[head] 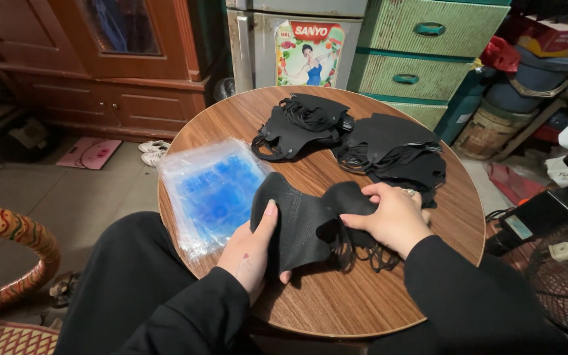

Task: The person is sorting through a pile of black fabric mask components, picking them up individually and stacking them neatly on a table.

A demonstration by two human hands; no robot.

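Far left on the round table (pixel 323 309): a stack of clear blue-printed bags (pixel 212 194), fanned near the edge, within reach of the left hand. Next, left hand (pixel 252 248), palm up, thumb raised along the edge of a black mask (pixel 297 220), closed on its left half, probably to keep it spread flat. Right hand (pixel 392 220), knuckles up, fingers curled over the mask's right half, pinching the fabric with ear loops trailing below. Mask at table centre, just above the wood. Behind and rightward: two mask piles (pixel 376 148), loops tangled, seemingly sorted apart.
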